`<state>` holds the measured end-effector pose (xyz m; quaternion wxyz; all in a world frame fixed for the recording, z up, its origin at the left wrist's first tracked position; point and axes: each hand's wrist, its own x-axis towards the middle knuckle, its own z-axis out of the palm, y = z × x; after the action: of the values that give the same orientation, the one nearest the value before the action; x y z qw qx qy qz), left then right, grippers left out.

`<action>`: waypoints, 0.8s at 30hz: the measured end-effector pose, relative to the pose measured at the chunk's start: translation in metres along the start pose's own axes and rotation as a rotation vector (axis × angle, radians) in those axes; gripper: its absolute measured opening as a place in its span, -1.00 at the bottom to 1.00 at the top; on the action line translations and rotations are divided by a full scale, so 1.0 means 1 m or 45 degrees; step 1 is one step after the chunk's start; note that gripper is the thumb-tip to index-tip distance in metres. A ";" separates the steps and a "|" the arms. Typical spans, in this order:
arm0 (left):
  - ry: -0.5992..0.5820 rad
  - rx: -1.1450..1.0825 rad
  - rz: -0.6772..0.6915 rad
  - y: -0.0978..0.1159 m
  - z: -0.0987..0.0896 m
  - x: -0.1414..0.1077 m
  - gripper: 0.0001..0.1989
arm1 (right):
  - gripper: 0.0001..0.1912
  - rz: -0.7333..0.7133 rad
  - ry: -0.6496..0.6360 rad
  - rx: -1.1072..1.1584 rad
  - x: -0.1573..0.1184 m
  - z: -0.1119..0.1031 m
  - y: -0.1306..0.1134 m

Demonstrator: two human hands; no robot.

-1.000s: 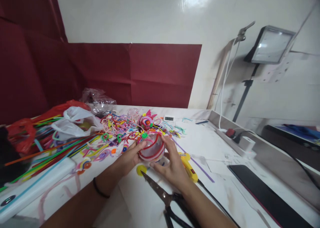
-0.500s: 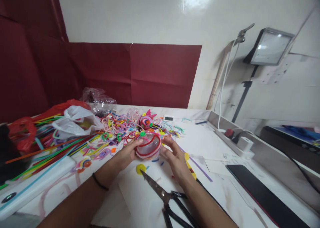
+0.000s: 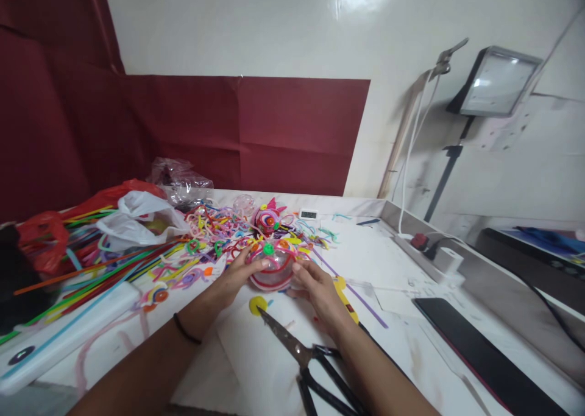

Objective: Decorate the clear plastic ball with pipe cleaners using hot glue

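Between my two hands is a clear round ball (image 3: 273,271) wrapped with red and pink fuzzy strips, a green piece (image 3: 269,249) on its top. My left hand (image 3: 235,277) grips its left side, thumb across the front. On the right side, my right hand (image 3: 315,285) holds it with bent fingers. Black-handled scissors (image 3: 297,350) lie below the ball, their tip over a yellow disc (image 3: 258,306). Just behind stands a decorated pink ball (image 3: 266,220) with orange eyes. A yellow tool (image 3: 346,300) lies beside my right hand, partly hidden by it.
Colourful fuzzy stems (image 3: 114,273) and a white plastic bag (image 3: 139,221) cover the left. A white case (image 3: 68,337) lies at the lower left. On the right are a black slab (image 3: 479,349), a power strip (image 3: 429,260) and a lamp (image 3: 501,82). A small digital display (image 3: 309,214) stands behind.
The clear ball has been turned in my hands, so its green piece and an orange part now face me more. My right hand has shifted slightly lower around it.
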<state>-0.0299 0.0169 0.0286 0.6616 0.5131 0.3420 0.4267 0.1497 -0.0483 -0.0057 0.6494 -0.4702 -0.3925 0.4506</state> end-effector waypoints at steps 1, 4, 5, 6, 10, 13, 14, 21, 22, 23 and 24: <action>-0.006 0.019 0.021 0.001 0.000 0.000 -0.25 | -0.44 0.003 -0.008 -0.005 0.001 0.000 0.001; -0.033 0.060 0.072 -0.001 0.001 0.000 -0.21 | -0.42 0.014 -0.029 -0.016 0.002 0.000 0.004; -0.046 0.067 0.082 -0.003 0.001 0.001 -0.20 | -0.42 0.018 -0.032 -0.018 0.003 0.000 0.004; -0.059 0.071 0.087 -0.005 0.000 0.002 -0.18 | -0.41 0.021 -0.034 -0.021 0.003 -0.001 0.004; -0.111 0.048 0.080 -0.012 -0.001 0.005 -0.13 | -0.43 0.017 -0.061 -0.016 0.001 -0.002 0.001; -0.128 -0.010 0.069 -0.014 -0.003 0.007 -0.23 | -0.44 -0.003 -0.088 -0.008 -0.001 -0.003 -0.003; -0.130 -0.040 0.066 -0.014 -0.004 0.008 -0.31 | -0.43 -0.013 -0.092 -0.006 -0.001 -0.003 -0.004; -0.146 -0.218 0.102 -0.017 -0.005 0.018 -0.73 | -0.38 -0.096 -0.110 -0.028 0.008 -0.006 0.002; -0.150 -0.220 0.107 -0.018 -0.005 0.019 -0.73 | -0.37 -0.110 -0.105 -0.040 0.009 -0.007 0.003; -0.153 -0.220 0.113 -0.019 -0.005 0.019 -0.72 | -0.37 -0.123 -0.097 -0.055 0.010 -0.008 0.004; -0.156 -0.215 0.119 -0.020 -0.004 0.020 -0.71 | -0.38 -0.136 -0.089 -0.071 0.010 -0.008 0.005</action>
<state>-0.0216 0.0343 0.0074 0.7015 0.4959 0.2395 0.4524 0.1593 -0.0400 -0.0114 0.6451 -0.4506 -0.4519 0.4202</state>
